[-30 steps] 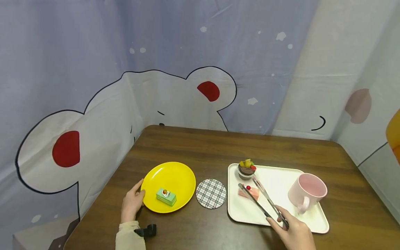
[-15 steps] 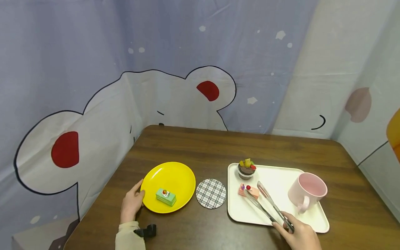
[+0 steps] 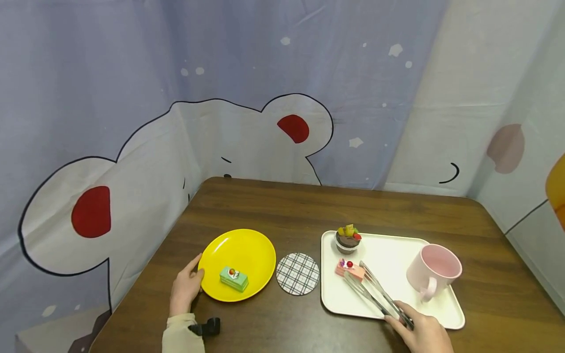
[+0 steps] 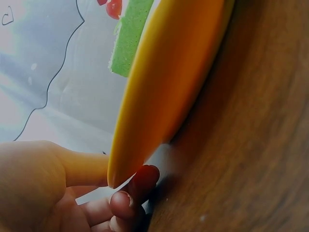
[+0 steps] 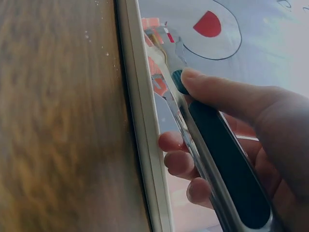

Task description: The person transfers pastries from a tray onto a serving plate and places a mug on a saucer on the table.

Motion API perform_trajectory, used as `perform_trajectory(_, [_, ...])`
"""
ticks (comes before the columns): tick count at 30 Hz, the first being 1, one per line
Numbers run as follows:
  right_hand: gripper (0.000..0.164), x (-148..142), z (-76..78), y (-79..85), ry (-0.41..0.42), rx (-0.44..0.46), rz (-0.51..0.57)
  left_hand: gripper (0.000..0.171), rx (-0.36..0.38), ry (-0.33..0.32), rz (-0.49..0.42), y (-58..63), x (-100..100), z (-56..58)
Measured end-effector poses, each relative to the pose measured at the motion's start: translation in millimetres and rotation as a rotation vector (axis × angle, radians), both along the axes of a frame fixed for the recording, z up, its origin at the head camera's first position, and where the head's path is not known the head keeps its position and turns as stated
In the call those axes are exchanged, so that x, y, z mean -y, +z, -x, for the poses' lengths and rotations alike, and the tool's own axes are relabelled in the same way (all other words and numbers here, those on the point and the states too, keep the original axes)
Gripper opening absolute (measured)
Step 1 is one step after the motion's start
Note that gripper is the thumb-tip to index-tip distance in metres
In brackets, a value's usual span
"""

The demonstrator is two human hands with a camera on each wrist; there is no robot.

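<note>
My left hand (image 3: 186, 287) pinches the left rim of a yellow plate (image 3: 247, 250), thumb above and fingers beneath, as the left wrist view shows. On the plate sits a green slice of cake (image 3: 234, 279) with a small fruit topping. In my right hand (image 3: 419, 327) is a pair of metal tongs (image 3: 383, 295) with dark grips, held low over the white tray (image 3: 393, 245). The parted tong tips straddle the right end of a pink slice of cake (image 3: 350, 269), topped with a red berry. In the right wrist view, the tray's edge partly hides that cake.
A chocolate cupcake (image 3: 347, 239) with fruit stands at the tray's back left corner. A pink mug (image 3: 434, 271) occupies its right side, handle toward the front. Between plate and tray lies a round checked coaster (image 3: 297, 273). Behind the wooden table (image 3: 282, 206) hangs a printed curtain (image 3: 247, 59).
The tongs first drew back to the right from above the pink cake, then dropped lower, their tips now around its right end. The left hand and plate have stayed in place.
</note>
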State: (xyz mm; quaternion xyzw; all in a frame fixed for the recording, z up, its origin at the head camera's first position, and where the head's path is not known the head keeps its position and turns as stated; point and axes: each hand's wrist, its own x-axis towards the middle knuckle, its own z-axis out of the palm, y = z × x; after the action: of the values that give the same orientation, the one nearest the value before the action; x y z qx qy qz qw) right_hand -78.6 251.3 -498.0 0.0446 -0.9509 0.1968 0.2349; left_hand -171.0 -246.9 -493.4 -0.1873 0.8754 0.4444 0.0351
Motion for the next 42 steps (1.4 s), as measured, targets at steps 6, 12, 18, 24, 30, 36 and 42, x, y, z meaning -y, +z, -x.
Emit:
perform_trajectory(6, [0.031, 1, -3.4, 3.5, -0.024, 0.052, 0.017, 0.055, -0.004, 0.000, 0.003, 0.4, 0, -0.9])
perform_trajectory(12, [0.029, 2, -5.1, 2.9, -0.034, 0.065, 0.031, 0.054, -0.004, 0.000, 0.002, -1.1, 0, -0.4])
perform_trajectory(18, [0.030, 2, -6.4, 1.1, -0.032, 0.021, 0.033, 0.054, 0.009, 0.005, -0.002, -1.6, 0, -0.8])
perform_trajectory(24, [0.033, 1, -7.4, -0.1, -0.013, -0.056, 0.040, 0.055, 0.008, 0.013, -0.016, -0.7, 0, -0.1])
perform_trajectory(30, [0.033, 3, -9.8, 2.8, -0.022, -0.045, 0.059, 0.055, 0.011, 0.014, -0.017, -0.6, 0, -0.3])
perform_trajectory(36, [0.032, 8, -9.6, 5.9, -0.013, -0.088, 0.078, 0.054, 0.000, 0.007, -0.009, -0.1, 1, -1.0])
perform_trajectory(42, [0.033, 13, -7.6, 8.9, 0.011, -0.148, 0.092, 0.054, 0.001, -0.002, -0.002, -2.5, 1, 0.7])
